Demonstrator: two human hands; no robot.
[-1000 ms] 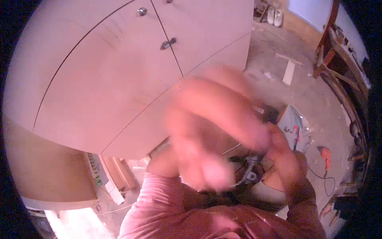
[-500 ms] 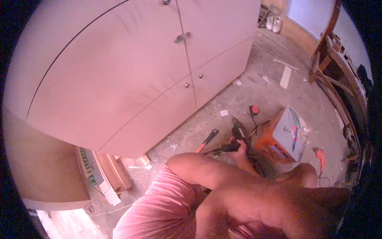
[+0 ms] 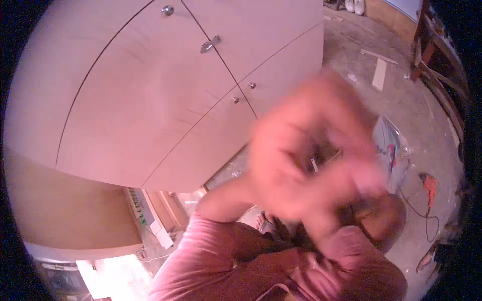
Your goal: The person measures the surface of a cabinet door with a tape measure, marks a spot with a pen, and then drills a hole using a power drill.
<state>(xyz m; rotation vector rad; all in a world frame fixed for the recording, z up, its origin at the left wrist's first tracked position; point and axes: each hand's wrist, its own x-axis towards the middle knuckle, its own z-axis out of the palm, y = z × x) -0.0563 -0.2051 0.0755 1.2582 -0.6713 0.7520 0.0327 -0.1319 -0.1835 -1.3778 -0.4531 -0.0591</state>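
My hands (image 3: 296,150) are raised close in front of me, smeared by motion into one large shape. I cannot make out where the left ends and the right begins, nor how the fingers are set. Within the dark gap among the fingers shows a small pale sliver (image 3: 315,164), too blurred to name. Below are my knees in pink shorts (image 3: 211,246). Behind the hands, a box (image 3: 399,130) with a pale top and small items on it is partly covered. The floor beyond the hands is hidden, including where the power drill lay earlier.
A large pale cabinet (image 3: 135,110) with round knobs and a metal latch (image 3: 210,45) fills the left and top. Cardboard strips (image 3: 163,205) lie at its near corner. On the right floor rest a corded orange power tool (image 3: 429,188) and a wooden strip (image 3: 379,74).
A hand was low at the black power drill on the floor; now my hands are up close, hiding the drill and hammer. My view has shifted, so the right-hand tool sits further right.
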